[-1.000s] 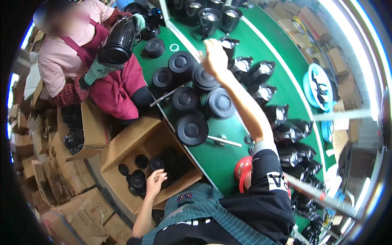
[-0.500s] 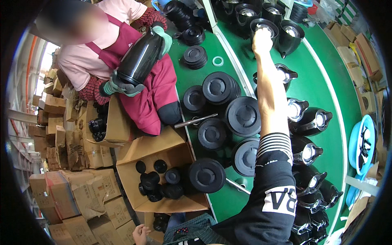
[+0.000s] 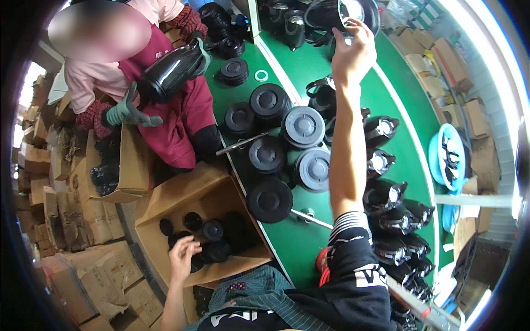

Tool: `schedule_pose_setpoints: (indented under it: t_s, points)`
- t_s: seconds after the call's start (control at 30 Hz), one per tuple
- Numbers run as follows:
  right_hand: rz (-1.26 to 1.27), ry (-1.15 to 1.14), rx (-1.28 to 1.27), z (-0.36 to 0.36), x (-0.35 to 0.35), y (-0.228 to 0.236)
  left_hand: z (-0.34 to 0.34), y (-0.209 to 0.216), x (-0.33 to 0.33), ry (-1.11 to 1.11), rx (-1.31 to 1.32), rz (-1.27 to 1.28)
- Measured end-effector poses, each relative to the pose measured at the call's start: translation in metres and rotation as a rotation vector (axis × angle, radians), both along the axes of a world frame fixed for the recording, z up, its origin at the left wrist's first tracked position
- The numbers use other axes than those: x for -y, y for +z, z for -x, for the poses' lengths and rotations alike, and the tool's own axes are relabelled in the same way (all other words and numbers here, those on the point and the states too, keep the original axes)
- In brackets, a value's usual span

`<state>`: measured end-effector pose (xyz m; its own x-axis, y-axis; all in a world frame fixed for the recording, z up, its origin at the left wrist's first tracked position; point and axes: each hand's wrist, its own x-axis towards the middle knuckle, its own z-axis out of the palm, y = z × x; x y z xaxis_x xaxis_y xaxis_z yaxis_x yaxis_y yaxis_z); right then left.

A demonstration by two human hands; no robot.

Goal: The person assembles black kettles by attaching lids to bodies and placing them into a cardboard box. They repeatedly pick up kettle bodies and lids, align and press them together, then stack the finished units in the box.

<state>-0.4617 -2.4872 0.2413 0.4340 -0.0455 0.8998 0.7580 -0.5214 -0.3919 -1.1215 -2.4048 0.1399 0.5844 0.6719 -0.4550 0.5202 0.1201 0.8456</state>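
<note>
My right arm reaches to the far end of the green bench. There my right hand [image 3: 353, 52] is closed on the rim of a glossy black jug body [image 3: 323, 15] with a bright metallic inside. The jug is tilted and lifted toward me. Near the lower left, my left hand [image 3: 184, 258] hovers over an open carton [image 3: 149, 226], fingers loosely bent and apart, with nothing visible in them. Small round black parts [image 3: 213, 230] lie in that carton. Left of my right forearm stand stacks of round black lids [image 3: 303, 127].
Across the bench, a gloved co-worker [image 3: 132, 110] holds a black jug body [image 3: 172, 71]. Rows of black jug bodies [image 3: 383, 196] stand right of my arm. A metal rod [image 3: 241, 143] lies by the lids. A blue basin [image 3: 446, 157] is at far right; cartons [image 3: 102, 281] are stacked left.
My right hand has tilted and raised the jug body from its group. My left hand has risen from the lower edge to over the carton. The whole view has shifted.
</note>
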Motion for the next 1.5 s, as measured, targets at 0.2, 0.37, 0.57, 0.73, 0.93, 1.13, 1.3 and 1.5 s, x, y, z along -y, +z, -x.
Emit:
schedule_pose_setpoints:
  t_s: [0.2, 0.37, 0.57, 0.73, 0.93, 1.13, 1.3, 1.5]
  points:
    - [-0.262, 0.570, -0.305, 0.301, 0.021, 0.062, -0.009, -0.010, -0.054, 0.095, 0.452, 0.160]
    - [-0.127, 0.922, -0.796, 0.502, 0.058, 0.015, 0.066, -0.021, -0.104, -0.051, 0.625, 0.501]
    - [0.185, 1.340, -1.223, 0.682, 0.070, -0.073, 0.273, -0.059, -0.063, 0.299, 0.522, 1.042]
    - [0.476, 1.588, -1.202, 0.756, 0.069, -0.137, 0.369, -0.093, -0.029, 0.481, 0.541, 1.293]
    - [0.402, 1.919, -1.355, 0.734, 0.040, -0.208, 0.479, -0.167, 0.009, 0.643, 0.360, 1.143]
    - [1.189, 0.402, -1.845, 0.770, -0.004, -0.451, 0.544, -0.166, 0.043, 0.920, 0.381, 1.026]
    - [1.401, -0.086, -1.763, 0.839, -0.057, -0.497, 0.568, -0.158, 0.048, 1.015, 0.387, 0.975]
    - [1.408, -0.049, -1.676, 0.822, -0.037, -0.499, 0.555, -0.172, 0.077, 1.056, 0.477, 0.988]
